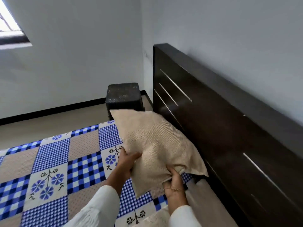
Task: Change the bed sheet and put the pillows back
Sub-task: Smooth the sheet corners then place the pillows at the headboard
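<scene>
A beige pillow (154,141) lies tilted along the dark wooden headboard (229,128), its near end lifted off the bed. My left hand (127,163) holds the pillow's left edge, thumb on top. My right hand (174,181) grips the bunched near corner from below. The bed wears a patchwork sheet (54,169) of blue checks, beige squares and blue flowers. A second beige pillow (154,218) shows partly at the bottom edge, between my sleeves.
A black stool (123,95) stands on the floor beyond the bed's far corner, next to the headboard. Grey walls close in behind and to the right. A window (9,22) sits at upper left. Beige floor (49,125) runs along the bed's far side.
</scene>
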A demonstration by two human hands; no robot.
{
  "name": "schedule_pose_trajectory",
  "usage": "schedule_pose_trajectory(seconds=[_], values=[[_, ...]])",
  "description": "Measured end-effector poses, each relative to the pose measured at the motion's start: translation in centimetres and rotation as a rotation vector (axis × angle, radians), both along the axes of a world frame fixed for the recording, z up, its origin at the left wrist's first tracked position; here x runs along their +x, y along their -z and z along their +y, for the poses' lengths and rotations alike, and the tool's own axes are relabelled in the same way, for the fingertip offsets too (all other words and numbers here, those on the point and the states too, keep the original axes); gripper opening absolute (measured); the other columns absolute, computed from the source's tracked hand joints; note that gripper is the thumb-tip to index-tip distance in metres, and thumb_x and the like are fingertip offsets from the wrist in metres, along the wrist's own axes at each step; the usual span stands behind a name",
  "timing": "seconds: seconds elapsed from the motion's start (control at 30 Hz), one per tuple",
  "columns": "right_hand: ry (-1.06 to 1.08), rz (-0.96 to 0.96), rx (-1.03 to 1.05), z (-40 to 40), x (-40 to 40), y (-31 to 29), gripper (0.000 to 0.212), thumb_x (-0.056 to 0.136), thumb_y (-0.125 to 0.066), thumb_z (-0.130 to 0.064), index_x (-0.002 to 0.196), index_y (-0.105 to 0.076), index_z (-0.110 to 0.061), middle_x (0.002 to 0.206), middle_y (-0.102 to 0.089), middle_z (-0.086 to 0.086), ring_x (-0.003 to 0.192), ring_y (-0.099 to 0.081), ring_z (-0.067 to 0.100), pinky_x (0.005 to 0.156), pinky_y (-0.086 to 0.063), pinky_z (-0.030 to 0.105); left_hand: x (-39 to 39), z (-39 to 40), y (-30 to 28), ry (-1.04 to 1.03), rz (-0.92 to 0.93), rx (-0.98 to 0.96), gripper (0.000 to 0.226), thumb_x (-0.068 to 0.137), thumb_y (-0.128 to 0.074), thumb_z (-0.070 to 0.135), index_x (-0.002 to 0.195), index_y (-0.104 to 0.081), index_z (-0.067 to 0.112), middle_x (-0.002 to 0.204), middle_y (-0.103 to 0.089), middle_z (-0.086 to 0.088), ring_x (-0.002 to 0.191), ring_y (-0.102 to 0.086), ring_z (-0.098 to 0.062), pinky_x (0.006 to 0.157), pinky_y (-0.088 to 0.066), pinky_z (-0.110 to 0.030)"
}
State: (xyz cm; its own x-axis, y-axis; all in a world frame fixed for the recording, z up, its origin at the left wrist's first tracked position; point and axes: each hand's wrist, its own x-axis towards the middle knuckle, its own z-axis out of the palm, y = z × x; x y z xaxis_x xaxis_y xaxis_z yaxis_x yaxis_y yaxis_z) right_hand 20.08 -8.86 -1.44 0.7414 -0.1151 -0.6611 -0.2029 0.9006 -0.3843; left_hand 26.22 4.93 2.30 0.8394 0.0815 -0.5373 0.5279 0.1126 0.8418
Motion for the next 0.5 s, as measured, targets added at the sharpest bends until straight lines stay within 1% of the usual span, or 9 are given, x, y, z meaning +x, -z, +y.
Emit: schedule_pose_trajectory(seconds=[0.1, 0.17, 0.23, 0.27, 0.3, 0.33, 0.4, 0.43, 0.5], values=[[-0.007, 0.130, -0.045, 1.2, 0.5, 5.0, 0.033, 0.088, -0.047, 0.001, 0.120, -0.053, 0.002, 0.116, -0.061, 0.020, 0.088, -0.057, 0.028, 0.072, -0.052, 0.037, -0.1, -0.6, 3.7, -0.028, 0.036, 0.286, 0.065, 0.089, -0.056, 0.009, 0.143, -0.020, 0.014, 0.137, -0.043, -0.014, 0.119, -0.045, -0.031, 0.096, -0.040, -0.043], [-0.012, 0.183, -0.031, 2.0, -1.0, 8.6, 0.030, 0.088, -0.050, -0.002, 0.118, -0.056, -0.003, 0.119, -0.058, 0.019, 0.092, -0.059, 0.028, 0.070, -0.056, 0.033, -1.7, -0.5, 5.9, -0.016, 0.128, 0.395, 0.059, 0.097, -0.042, 0.018, 0.147, -0.011, 0.016, 0.142, -0.037, -0.018, 0.127, -0.039, -0.035, 0.103, -0.034, -0.043], [-0.071, 0.224, -0.036, 2.6, -2.6, 11.1, 0.022, 0.087, -0.055, -0.010, 0.106, -0.064, -0.014, 0.117, -0.063, 0.016, 0.106, -0.058, 0.032, 0.091, -0.051, 0.040, -4.2, -0.3, 7.9, 0.048, 0.172, 0.552, 0.057, 0.100, -0.032, 0.018, 0.149, -0.004, 0.012, 0.148, -0.027, -0.021, 0.131, -0.035, -0.037, 0.106, -0.031, -0.043], [-0.094, 0.236, -0.103, 2.8, -3.3, 12.1, 0.024, 0.086, -0.056, -0.011, 0.108, -0.066, -0.015, 0.112, -0.067, 0.012, 0.110, -0.056, 0.033, 0.099, -0.046, 0.044, -5.4, -0.3, 9.0, 0.115, 0.167, 0.635, 0.058, 0.101, -0.030, 0.018, 0.149, 0.000, 0.012, 0.151, -0.020, -0.022, 0.131, -0.035, -0.038, 0.105, -0.032, -0.041], [-0.097, 0.281, -0.143, 3.0, -3.7, 12.7, 0.028, 0.086, -0.057, -0.010, 0.114, -0.063, -0.011, 0.106, -0.069, 0.008, 0.109, -0.057, 0.033, 0.100, -0.045, 0.045, -6.8, -0.3, 9.7, 0.193, 0.151, 0.700, 0.059, 0.101, -0.029, 0.017, 0.149, 0.004, 0.012, 0.153, -0.013, -0.022, 0.131, -0.035, -0.037, 0.103, -0.034, -0.039], [-0.070, 0.318, -0.180, 3.1, -3.8, 12.7, 0.032, 0.086, -0.057, -0.005, 0.118, -0.059, -0.005, 0.105, -0.068, 0.009, 0.106, -0.058, 0.032, 0.094, -0.049, 0.043, -7.9, -0.5, 10.2, 0.265, 0.119, 0.748, 0.060, 0.101, -0.028, 0.016, 0.149, 0.006, 0.014, 0.154, -0.006, -0.021, 0.132, -0.035, -0.037, 0.101, -0.035, -0.037], [-0.026, 0.369, -0.219, 3.0, -3.4, 11.5, 0.032, 0.084, -0.056, 0.003, 0.116, -0.055, -0.001, 0.111, -0.062, 0.015, 0.096, -0.061, 0.031, 0.074, -0.056, 0.035, -10.1, -0.5, 10.7, 0.398, 0.059, 0.800, 0.062, 0.101, -0.030, 0.017, 0.148, 0.010, 0.014, 0.155, 0.000, -0.018, 0.136, -0.030, -0.032, 0.101, -0.036, -0.032], [-0.023, 0.403, -0.274, 3.1, -2.8, 11.1, 0.036, 0.083, -0.057, 0.002, 0.119, -0.052, -0.001, 0.116, -0.060, 0.016, 0.098, -0.061, 0.031, 0.073, -0.055, 0.036, -11.0, -0.5, 10.5, 0.436, 0.060, 0.799, 0.063, 0.101, -0.031, 0.021, 0.148, 0.009, 0.014, 0.156, -0.002, -0.017, 0.137, -0.029, -0.031, 0.102, -0.034, -0.031], [-0.047, 0.499, -0.469, 3.1, -2.7, 9.2, 0.057, 0.079, -0.064, -0.009, 0.131, -0.043, -0.004, 0.128, -0.054, 0.017, 0.111, -0.056, 0.033, 0.089, -0.049, 0.042, -12.6, 0.0, 10.0, 0.474, 0.084, 0.784, 0.063, 0.100, -0.032, 0.032, 0.149, 0.004, 0.016, 0.154, -0.008, -0.017, 0.135, -0.033, -0.030, 0.105, -0.033, -0.032]])
